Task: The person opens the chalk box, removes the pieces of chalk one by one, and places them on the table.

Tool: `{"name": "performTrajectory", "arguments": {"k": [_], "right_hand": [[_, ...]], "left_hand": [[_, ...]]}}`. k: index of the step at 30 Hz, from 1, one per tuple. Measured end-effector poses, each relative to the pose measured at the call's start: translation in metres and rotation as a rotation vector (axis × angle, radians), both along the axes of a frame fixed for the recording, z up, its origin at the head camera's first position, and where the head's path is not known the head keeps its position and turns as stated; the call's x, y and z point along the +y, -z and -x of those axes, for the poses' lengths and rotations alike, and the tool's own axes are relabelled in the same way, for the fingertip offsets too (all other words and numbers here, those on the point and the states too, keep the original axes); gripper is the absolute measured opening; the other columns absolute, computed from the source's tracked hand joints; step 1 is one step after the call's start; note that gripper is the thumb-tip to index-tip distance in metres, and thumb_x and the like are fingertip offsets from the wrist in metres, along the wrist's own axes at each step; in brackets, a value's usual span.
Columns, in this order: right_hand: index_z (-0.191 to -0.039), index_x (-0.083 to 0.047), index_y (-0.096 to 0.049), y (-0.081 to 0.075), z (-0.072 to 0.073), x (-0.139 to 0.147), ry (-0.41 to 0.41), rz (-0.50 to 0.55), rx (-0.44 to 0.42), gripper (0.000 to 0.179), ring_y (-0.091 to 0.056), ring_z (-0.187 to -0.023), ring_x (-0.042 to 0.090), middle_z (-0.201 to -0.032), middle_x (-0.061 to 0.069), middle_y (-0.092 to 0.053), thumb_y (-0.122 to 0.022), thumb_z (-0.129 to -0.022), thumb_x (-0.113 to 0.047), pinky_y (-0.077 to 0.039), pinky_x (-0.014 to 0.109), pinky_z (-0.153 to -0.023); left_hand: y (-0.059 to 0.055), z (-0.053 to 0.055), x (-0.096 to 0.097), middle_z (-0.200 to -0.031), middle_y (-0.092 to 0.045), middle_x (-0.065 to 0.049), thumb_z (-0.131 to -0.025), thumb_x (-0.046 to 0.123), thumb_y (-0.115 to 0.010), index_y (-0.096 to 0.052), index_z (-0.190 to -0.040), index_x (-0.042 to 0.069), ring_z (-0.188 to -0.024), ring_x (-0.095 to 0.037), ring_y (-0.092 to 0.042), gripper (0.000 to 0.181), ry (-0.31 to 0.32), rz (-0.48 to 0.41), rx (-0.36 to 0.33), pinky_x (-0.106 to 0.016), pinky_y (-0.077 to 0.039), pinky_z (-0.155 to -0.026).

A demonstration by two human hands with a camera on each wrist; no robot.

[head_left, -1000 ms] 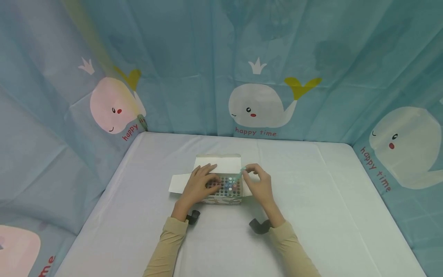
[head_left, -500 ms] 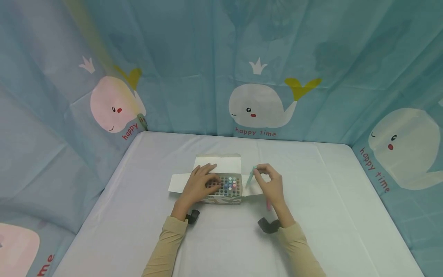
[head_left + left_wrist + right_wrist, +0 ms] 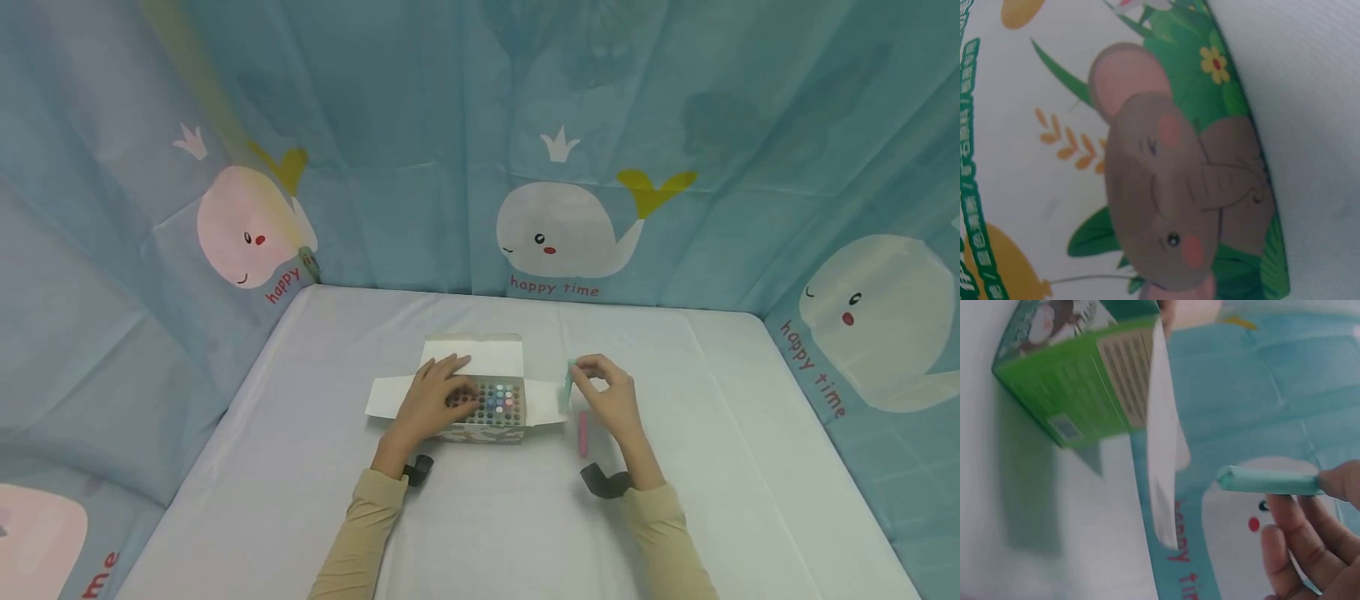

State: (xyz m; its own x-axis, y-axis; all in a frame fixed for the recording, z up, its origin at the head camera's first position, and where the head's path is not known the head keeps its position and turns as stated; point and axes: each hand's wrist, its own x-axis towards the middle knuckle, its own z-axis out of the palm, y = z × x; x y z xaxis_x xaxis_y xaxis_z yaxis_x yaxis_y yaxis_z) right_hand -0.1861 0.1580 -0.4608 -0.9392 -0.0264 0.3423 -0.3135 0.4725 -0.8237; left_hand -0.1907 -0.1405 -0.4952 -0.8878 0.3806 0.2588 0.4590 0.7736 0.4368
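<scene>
In the head view, my right hand (image 3: 611,398) pinches a mint-green chalk stick (image 3: 567,386) by one end, beyond the right flap of the chalk box. The right wrist view shows the chalk stick sideways between thumb and fingers. My left hand (image 3: 429,400) rests over the left part of the open chalk box (image 3: 487,434), its fingers spread toward the lid and some bent over the holes. Several blue, white and pink chalk ends (image 3: 499,398) stand in the holed insert. A pink chalk stick (image 3: 582,434) lies on the table, left of my right wrist.
The box's lid (image 3: 480,354) stands folded back, with a left flap (image 3: 386,397) and a right flap (image 3: 546,402) spread outward. Its printed elephant side (image 3: 1160,181) fills much of the left wrist view. A whale-print curtain (image 3: 420,167) surrounds the white table (image 3: 712,433).
My right hand has carried the mint-green chalk from above the box's right edge rightward past the right flap. The pink chalk on the table has come into full view. My left hand stays put.
</scene>
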Motion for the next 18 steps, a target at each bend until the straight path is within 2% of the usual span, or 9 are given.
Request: {"name": "performTrajectory", "arguments": {"k": [6, 10, 14, 18], "right_hand": [[-0.098, -0.009, -0.064, 0.008, 0.007, 0.018, 0.017, -0.085, -0.113, 0.025, -0.062, -0.095, 0.027, -0.085, 0.008, -0.069, -0.062, -0.09, -0.033, -0.04, 0.058, -0.098], [-0.099, -0.008, -0.063, 0.009, 0.007, 0.027, -0.003, -0.16, -0.195, 0.029, -0.06, -0.095, 0.027, -0.084, 0.006, -0.07, -0.059, -0.09, -0.036, -0.047, 0.054, -0.089], [-0.098, -0.007, -0.064, 0.01, 0.007, 0.034, -0.041, -0.208, -0.265, 0.029, -0.061, -0.086, 0.024, -0.083, 0.006, -0.071, -0.058, -0.091, -0.035, -0.053, 0.041, -0.076], [-0.097, -0.006, -0.065, 0.012, 0.008, 0.04, -0.051, -0.267, -0.338, 0.028, -0.061, -0.08, 0.02, -0.084, 0.006, -0.07, -0.058, -0.091, -0.033, -0.052, 0.03, -0.065]], "left_hand": [[0.0, 0.0, 0.0, -0.144, -0.042, -0.004, -0.083, 0.041, -0.067, -0.066, -0.091, 0.03, -0.137, -0.027, -0.029, 0.013, 0.003, -0.011, -0.002, -0.046, -0.012, -0.119], [0.001, 0.0, 0.0, -0.143, -0.042, -0.004, -0.084, 0.04, -0.067, -0.067, -0.091, 0.03, -0.137, -0.027, -0.029, 0.013, 0.007, -0.014, 0.01, -0.046, -0.012, -0.119], [0.0, 0.0, 0.0, -0.143, -0.042, -0.004, -0.083, 0.04, -0.067, -0.067, -0.091, 0.03, -0.137, -0.027, -0.029, 0.013, 0.008, -0.015, 0.01, -0.045, -0.012, -0.119], [-0.001, 0.0, 0.0, -0.143, -0.042, -0.003, -0.083, 0.04, -0.068, -0.067, -0.091, 0.03, -0.137, -0.027, -0.03, 0.013, 0.006, -0.012, 0.011, -0.045, -0.012, -0.119]]}}
